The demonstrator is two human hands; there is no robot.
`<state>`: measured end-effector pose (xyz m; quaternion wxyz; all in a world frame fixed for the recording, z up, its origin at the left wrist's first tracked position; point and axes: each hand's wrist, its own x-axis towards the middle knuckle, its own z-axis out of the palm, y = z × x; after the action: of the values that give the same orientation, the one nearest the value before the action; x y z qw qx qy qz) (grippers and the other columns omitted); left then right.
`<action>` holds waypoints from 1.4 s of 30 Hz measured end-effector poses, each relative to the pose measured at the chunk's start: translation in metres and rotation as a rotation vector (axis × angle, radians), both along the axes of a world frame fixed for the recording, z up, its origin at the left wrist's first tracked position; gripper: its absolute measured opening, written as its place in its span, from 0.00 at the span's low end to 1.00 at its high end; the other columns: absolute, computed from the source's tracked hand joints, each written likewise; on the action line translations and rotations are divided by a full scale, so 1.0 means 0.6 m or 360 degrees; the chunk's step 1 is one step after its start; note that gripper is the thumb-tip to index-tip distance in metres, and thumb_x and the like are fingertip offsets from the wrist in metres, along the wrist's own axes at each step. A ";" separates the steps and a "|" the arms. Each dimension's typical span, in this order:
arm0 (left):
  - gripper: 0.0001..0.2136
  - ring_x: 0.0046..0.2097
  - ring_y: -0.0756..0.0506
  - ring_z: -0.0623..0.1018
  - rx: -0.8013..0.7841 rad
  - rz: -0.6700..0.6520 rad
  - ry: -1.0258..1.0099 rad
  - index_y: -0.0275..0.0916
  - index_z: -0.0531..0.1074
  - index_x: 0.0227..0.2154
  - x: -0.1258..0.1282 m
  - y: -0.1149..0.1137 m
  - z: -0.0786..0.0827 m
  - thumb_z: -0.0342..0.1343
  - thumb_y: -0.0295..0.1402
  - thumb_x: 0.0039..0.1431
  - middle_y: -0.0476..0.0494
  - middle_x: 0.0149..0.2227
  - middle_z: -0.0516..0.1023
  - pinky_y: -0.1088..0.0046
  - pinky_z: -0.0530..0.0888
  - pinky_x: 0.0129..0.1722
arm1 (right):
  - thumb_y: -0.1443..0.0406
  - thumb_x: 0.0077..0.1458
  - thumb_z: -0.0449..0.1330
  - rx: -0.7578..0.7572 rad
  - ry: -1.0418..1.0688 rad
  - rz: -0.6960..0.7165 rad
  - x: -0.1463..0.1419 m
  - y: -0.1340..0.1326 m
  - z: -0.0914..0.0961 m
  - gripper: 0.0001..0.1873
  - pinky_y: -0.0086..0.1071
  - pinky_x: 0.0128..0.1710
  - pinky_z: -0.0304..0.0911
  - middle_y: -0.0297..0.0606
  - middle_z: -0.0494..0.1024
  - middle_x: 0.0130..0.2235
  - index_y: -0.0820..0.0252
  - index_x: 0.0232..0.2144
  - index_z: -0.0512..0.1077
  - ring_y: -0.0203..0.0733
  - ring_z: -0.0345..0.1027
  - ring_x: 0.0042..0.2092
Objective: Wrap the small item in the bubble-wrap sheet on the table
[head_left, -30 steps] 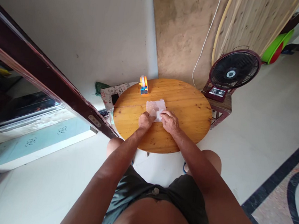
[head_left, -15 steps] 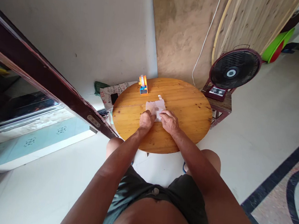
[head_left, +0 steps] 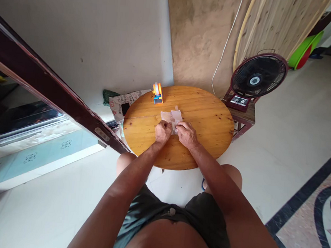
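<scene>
A sheet of bubble wrap (head_left: 171, 117) lies in the middle of the round wooden table (head_left: 212, 120). My left hand (head_left: 163, 132) is closed on its near left edge. Beside it my right hand (head_left: 186, 133) pinches the near right part, where the wrap is rolled up. The far edge of the sheet stands curled up off the table. What the roll holds, if anything, is hidden by my fingers. An orange and blue tape dispenser (head_left: 157, 93) stands at the table's far left edge.
A black fan (head_left: 255, 80) stands on a small wooden stool (head_left: 243, 117) right of the table. Papers and a dark phone (head_left: 124, 108) lie on the floor to the left, beside a dark door frame (head_left: 55, 91). A white cable (head_left: 224, 52) hangs down the wall.
The flat bubble wrap has been rolled away from me, so less of it shows, and its far edge has lifted. Both hands have crept slightly forward.
</scene>
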<state>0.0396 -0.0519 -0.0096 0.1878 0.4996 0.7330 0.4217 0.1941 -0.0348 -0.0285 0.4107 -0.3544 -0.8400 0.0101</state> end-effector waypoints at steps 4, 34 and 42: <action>0.10 0.33 0.47 0.77 0.0011 -0.0038 0.0097 0.39 0.75 0.31 0.000 -0.006 0.009 0.54 0.39 0.63 0.45 0.30 0.79 0.74 0.71 0.36 | 0.70 0.63 0.55 -0.0005 -0.0057 -0.0005 0.000 -0.003 0.004 0.15 0.39 0.54 0.67 0.42 0.79 0.49 0.53 0.44 0.80 0.48 0.69 0.50; 0.19 0.46 0.45 0.81 0.0140 -0.0195 0.0083 0.38 0.72 0.57 0.041 -0.021 0.016 0.53 0.28 0.63 0.42 0.44 0.83 0.70 0.75 0.52 | 0.69 0.64 0.54 0.0045 -0.0064 -0.0071 -0.003 0.000 -0.004 0.14 0.40 0.51 0.68 0.43 0.80 0.48 0.55 0.40 0.81 0.48 0.68 0.48; 0.17 0.53 0.42 0.79 0.0396 -0.0244 0.0267 0.35 0.74 0.55 0.050 -0.049 -0.011 0.52 0.29 0.65 0.37 0.50 0.81 0.65 0.73 0.59 | 0.67 0.63 0.56 -0.0084 0.0072 -0.0060 -0.005 0.006 -0.007 0.12 0.38 0.53 0.68 0.42 0.81 0.46 0.55 0.37 0.82 0.47 0.71 0.48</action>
<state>0.0696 -0.0812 -0.0164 0.0942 0.6070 0.6480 0.4504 0.1911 -0.0310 -0.0327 0.4203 -0.3804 -0.8231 0.0326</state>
